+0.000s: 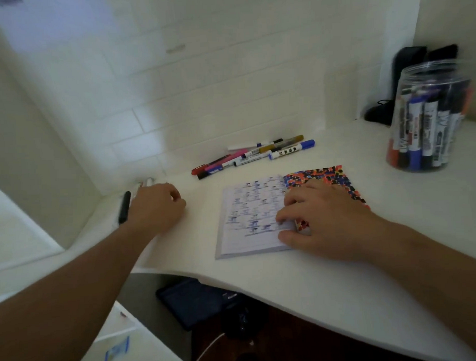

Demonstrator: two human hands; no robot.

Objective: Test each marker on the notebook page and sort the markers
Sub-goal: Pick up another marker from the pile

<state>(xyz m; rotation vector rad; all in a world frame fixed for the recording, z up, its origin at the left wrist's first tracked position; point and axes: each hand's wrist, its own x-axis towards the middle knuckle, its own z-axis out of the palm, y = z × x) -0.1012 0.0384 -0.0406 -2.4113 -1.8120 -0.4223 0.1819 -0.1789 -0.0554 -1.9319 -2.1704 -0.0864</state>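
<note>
An open notebook (249, 220) lies on the white desk (329, 285), its left page full of small blue and black test marks. My right hand (322, 220) presses flat on its middle and right side, over a page of red, black and blue dots (323, 173). My left hand (157, 207) hovers over the desk's far left corner with its fingers loosely curled and nothing visible in it. Beside it lie a black marker (124, 207) and some white-bodied markers (146, 182), partly hidden by the hand. A pile of several coloured markers (253, 152) lies by the wall.
A clear plastic jar (429, 119) holding several markers stands at the back right. Dark objects (406, 74) lean in the corner behind it. The tiled wall closes the back and left. Below the desk's curved front edge are a dark bag (192, 300) and a white shelf.
</note>
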